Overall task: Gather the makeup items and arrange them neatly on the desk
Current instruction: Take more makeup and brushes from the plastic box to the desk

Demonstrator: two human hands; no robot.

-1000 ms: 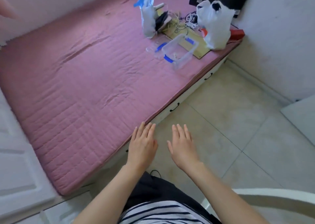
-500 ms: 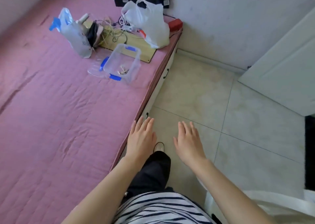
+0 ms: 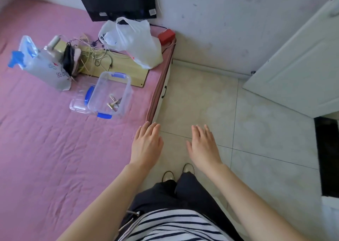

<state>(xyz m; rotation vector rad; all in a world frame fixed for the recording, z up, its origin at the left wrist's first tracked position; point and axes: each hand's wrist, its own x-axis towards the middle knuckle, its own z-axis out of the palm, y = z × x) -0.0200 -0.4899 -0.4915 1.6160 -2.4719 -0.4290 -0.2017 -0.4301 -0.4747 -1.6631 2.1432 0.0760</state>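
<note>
A clear plastic box point(image 3: 110, 92) with blue clips lies on the pink bed, holding a few small gold-tipped items point(image 3: 113, 103); its clear lid point(image 3: 80, 98) rests beside it. A clear pouch with blue trim point(image 3: 39, 63) stands further left next to a bottle point(image 3: 53, 45) and a dark bundle point(image 3: 70, 59). My left hand point(image 3: 146, 145) hovers flat over the bed's edge, fingers straight, holding nothing. My right hand point(image 3: 203, 147) hovers flat over the floor tiles, also holding nothing. Both are short of the box.
A wooden board point(image 3: 121, 66) with tangled cables and a white plastic bag point(image 3: 134, 41) sit at the bed's far corner by a red box point(image 3: 166, 35). A black screen point(image 3: 117, 0) hangs on the wall. A white door point(image 3: 300, 64) stands open at right.
The view has swung right and closer to the bed's far corner; the box and bag now appear nearer. Both hands stay flat and empty in front of me.
</note>
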